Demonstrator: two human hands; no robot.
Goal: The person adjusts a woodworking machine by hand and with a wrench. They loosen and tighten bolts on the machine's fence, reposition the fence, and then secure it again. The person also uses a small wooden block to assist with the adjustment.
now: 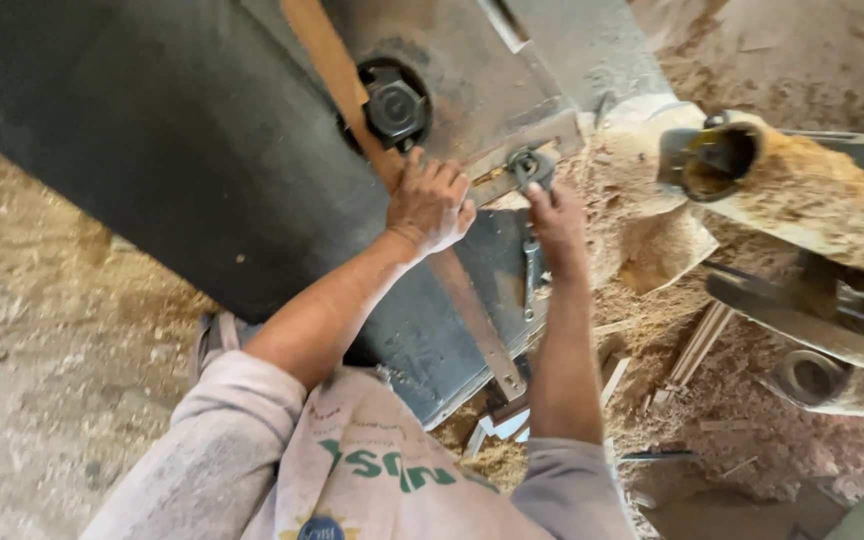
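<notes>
On the dark, dust-coated steel machine table point(202, 150), the left hand point(430, 205) rests knuckles-up with fingers curled against a narrow orange-brown wooden strip point(327, 60), just below a black ribbed plastic knob point(395, 108). Just beside it, the right hand point(555, 215) grips a small grey metal clamp handle point(530, 165) at the table's edge; the exact finger closure appears tight but is partly hidden. Pale sawdust point(812, 190) lies heaped to the right.

Knob point(395, 106) left of clamp point(530, 165), seemingly.
</notes>
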